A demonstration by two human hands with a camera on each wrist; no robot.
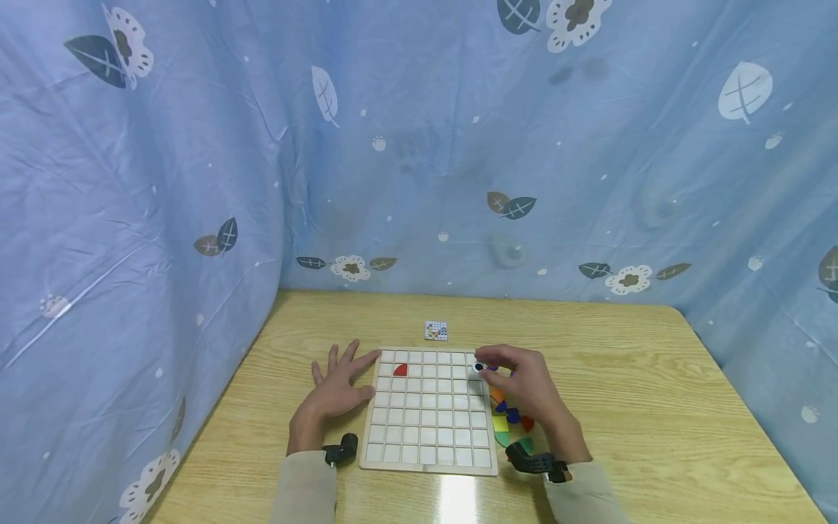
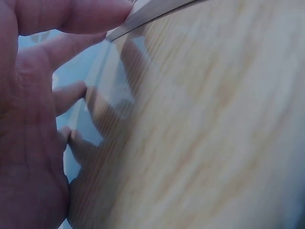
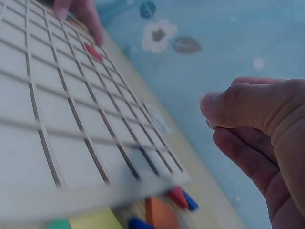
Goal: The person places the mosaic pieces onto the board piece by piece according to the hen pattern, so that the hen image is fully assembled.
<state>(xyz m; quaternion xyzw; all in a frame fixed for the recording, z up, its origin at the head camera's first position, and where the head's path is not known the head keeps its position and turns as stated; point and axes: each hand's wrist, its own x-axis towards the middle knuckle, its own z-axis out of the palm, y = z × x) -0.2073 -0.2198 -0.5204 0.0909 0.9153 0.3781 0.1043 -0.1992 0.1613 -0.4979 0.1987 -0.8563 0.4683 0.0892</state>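
Note:
A pale wooden grid board [image 1: 428, 407] lies flat on the table, with one red quarter-round piece [image 1: 400, 370] in a cell near its top left. My left hand [image 1: 340, 386] rests flat on the table, fingers spread, fingertips against the board's left edge [image 2: 143, 16]. My right hand [image 1: 486, 366] hovers over the board's top right corner and pinches a small purple and white piece [image 1: 481, 367] between thumb and fingers. In the right wrist view the board [image 3: 71, 119], the red piece [image 3: 94, 51] and my curled fingers [image 3: 248, 109] show, but the held piece is hidden.
A heap of coloured pieces [image 1: 512, 423] lies just right of the board, partly under my right wrist; its edge [image 3: 162, 212] peeks out below the board. A small patterned card [image 1: 436, 330] sits beyond the board. Blue flowered cloth [image 1: 458, 145] walls the table's back and sides.

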